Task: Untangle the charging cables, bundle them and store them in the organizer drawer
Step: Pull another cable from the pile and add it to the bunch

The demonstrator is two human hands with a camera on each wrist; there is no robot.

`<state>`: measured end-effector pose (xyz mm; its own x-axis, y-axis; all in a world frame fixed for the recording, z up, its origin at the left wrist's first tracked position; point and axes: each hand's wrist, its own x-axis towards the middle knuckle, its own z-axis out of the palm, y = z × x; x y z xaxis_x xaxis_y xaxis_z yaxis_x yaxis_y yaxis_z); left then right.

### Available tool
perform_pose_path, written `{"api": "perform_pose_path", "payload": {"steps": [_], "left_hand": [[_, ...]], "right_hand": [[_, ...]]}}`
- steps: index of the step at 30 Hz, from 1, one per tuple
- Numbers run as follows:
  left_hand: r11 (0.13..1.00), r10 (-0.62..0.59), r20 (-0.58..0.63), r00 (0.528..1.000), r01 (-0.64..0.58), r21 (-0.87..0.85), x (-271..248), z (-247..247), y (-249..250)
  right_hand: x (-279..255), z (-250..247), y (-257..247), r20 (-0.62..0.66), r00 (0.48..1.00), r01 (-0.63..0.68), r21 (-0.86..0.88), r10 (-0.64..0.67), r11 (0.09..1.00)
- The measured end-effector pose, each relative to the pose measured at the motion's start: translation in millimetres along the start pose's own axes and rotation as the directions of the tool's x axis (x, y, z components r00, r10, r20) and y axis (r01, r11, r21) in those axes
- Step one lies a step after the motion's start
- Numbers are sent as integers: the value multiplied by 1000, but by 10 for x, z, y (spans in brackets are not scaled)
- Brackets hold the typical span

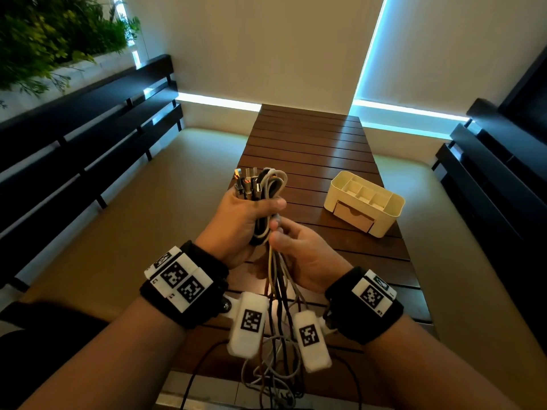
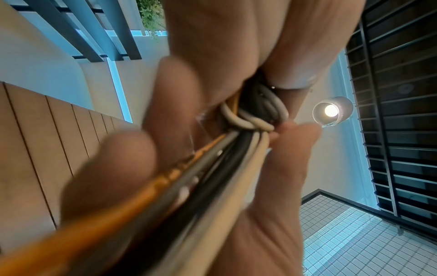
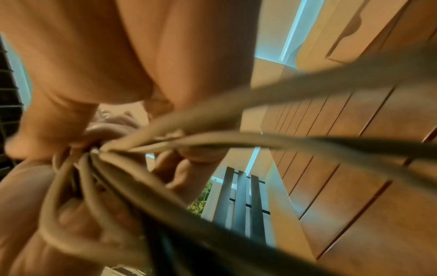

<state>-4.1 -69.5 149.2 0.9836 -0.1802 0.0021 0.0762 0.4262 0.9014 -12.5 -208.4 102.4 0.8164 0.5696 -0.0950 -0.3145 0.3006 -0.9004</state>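
Grey, black and tan cables (image 1: 268,184) being held above bench (image 1: 310,137): left hand (image 1: 233,223) fingers (image 1: 268,205) clenching folded bundle, plugs (image 1: 245,180) up, likely for even loops. Just below, right hand (image 1: 305,255) fingers (image 1: 276,225) pinching hanging tails (image 1: 279,288), gathering them. Off right, organizer (image 1: 387,220) waiting, drawer (image 1: 353,216) closed.

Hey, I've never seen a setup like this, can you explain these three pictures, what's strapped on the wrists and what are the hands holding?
No machine here: a person wears a head camera and a white box camera strapped on each wrist. The wide picture is from the head; the two close, blurry ones look along each hand. The left hand grips a folded bunch of charging cables, plugs sticking up; the right hand pinches the strands just below. On the slatted wooden table sits a cream organizer, its drawer looking shut.
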Motion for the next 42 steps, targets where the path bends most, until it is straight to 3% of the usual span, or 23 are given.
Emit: {"api": "perform_pose_path", "payload": {"steps": [3, 7, 14, 18, 24, 29, 32, 37, 42], "left_hand": [[1000, -3, -37, 999, 2, -29, 8, 33, 9], [998, 29, -60, 998, -31, -46, 24, 52, 21], [998, 9, -31, 999, -11, -57, 9, 13, 40], [995, 26, -51, 998, -31, -92, 44, -58, 133], [978, 21, -137, 990, -49, -204, 67, -223, 284], [988, 15, -157, 987, -40, -152, 22, -397, 298], [997, -41, -118, 992, 34, -65, -13, -479, 204], [987, -138, -32, 990, 135, -82, -82, -402, 29], [985, -146, 64, 987, 151, -81, -137, -202, -48]], "right_hand": [[-35, 18, -44, -16, 999, -33, -11, 33, 999], [-58, 26, -102, -47, 998, -42, -270, 31, 962], [-96, 38, -107, 20, 964, -215, -521, 264, 826], [-89, 73, -134, -2, 955, -245, -561, 295, 791], [-54, -45, -44, -103, 981, -192, -689, 167, 699], [-161, -213, -20, -131, 991, -96, -531, 30, 842], [-232, -278, -107, -123, 991, -15, -445, -45, 895], [-205, -194, -364, -148, 953, 176, -436, -263, 882], [-134, -71, -567, -204, 914, 222, -472, -351, 853]]}}
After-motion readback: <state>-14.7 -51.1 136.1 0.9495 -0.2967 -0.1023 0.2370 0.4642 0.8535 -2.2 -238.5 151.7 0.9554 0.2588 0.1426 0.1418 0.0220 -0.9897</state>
